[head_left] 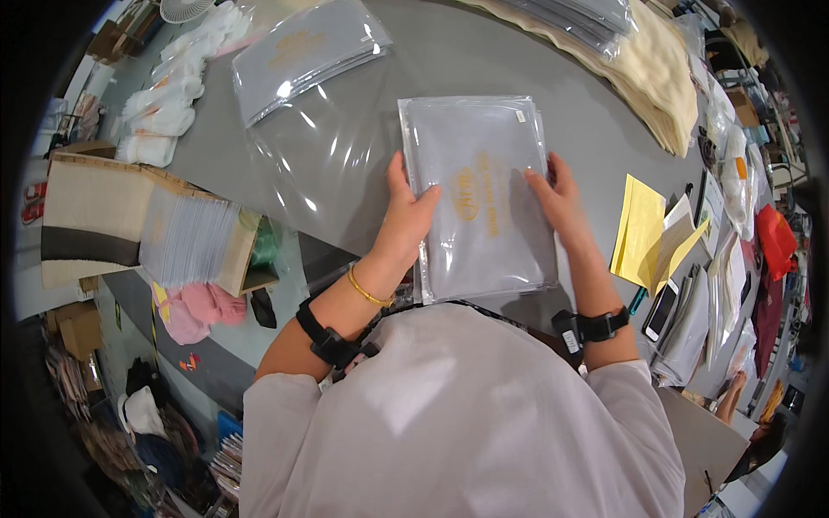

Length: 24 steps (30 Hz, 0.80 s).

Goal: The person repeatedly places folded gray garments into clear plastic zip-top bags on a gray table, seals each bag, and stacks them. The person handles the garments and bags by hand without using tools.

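Note:
A stack of clear plastic pouches [484, 138] with gold print lies before me at the table's near edge, its layers slightly out of line. My left hand [408, 216] grips the left side, its thumb on the top face and its fingers round the edge. On the opposite side my right hand [563, 205] holds the stack in the same way, thumb on top. The fingers under the stack are partly hidden. Farther off to the left rests another pile of similar pouches [302, 52], with a loose sheet of clear film [319, 155] spread in front of it.
To the left stands a box [99, 207] of upright, tightly packed pouches [186, 237]. Pink cloth [203, 311] lies near it. Yellow papers [643, 233] and a phone [661, 311] are at the right. Cream fabric [656, 86] covers the far right, with more plastic on it.

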### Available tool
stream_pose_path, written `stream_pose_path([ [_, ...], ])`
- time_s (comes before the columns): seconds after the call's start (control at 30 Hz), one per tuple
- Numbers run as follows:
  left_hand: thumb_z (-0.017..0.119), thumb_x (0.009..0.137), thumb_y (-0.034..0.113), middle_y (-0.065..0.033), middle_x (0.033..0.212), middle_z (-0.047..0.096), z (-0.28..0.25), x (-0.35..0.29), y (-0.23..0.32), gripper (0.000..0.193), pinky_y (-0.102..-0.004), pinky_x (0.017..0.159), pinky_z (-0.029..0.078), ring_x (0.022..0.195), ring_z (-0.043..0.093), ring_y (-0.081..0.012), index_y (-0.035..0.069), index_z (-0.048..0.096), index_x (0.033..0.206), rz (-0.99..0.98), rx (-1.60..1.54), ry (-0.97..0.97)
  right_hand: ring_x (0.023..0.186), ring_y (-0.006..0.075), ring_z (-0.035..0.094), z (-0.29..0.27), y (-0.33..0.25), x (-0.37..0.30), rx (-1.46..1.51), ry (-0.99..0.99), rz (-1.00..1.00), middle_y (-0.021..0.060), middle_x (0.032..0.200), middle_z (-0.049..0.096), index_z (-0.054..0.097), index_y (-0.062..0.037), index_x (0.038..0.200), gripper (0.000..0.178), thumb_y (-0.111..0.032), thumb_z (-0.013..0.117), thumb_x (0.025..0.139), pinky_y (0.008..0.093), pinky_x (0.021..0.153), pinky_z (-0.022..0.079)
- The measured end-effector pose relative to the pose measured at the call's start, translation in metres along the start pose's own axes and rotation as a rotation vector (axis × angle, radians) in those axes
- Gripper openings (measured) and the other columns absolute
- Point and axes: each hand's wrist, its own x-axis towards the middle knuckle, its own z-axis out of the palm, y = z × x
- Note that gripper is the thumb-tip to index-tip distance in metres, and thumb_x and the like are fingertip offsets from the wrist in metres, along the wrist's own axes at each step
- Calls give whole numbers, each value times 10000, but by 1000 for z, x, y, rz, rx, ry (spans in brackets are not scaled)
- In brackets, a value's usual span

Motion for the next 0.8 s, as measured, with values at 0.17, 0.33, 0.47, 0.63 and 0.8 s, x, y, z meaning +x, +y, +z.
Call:
stream_pose_path([
  [0.17,578,1022,53,-140,1593,335,-3,7,-5,783,-374,1190,337,1444,376,-224,75,84,1630,8,59,-90,893,211,700,-31,-3,5,-41,-279,228,149,1014,721,653,104,1191,638,-413,802,849,326,766,541],
  [0.33,660,963,115,-162,1601,364,-39,-10,31,685,-394,1194,345,1483,368,-262,32,336,1561,148,654,-257,870,179,713,-40,-8,-11,484,-263,368,115,1039,721,618,49,1243,478,-226,751,875,313,775,582],
  [0.47,712,868,143,-187,1575,413,-116,-39,58,629,-451,1192,364,1490,370,-350,5,513,1448,781,1497,-269,844,184,711,-39,0,-23,527,-246,404,115,1022,708,602,33,1243,464,-206,745,871,318,762,587],
  [0.63,687,861,120,-199,1490,507,-143,-33,44,559,-459,1150,410,1427,439,-376,12,565,1396,786,1659,-351,809,178,702,-34,16,-30,688,-187,263,107,984,691,574,24,1252,471,-195,736,867,319,727,589],
  [0.8,609,968,126,-169,1334,618,-124,-12,37,369,-423,1030,486,1242,569,-342,36,640,1325,757,1536,-232,774,163,688,-61,6,-60,809,-26,258,94,971,691,624,-23,1142,354,-224,733,871,291,689,571],
])
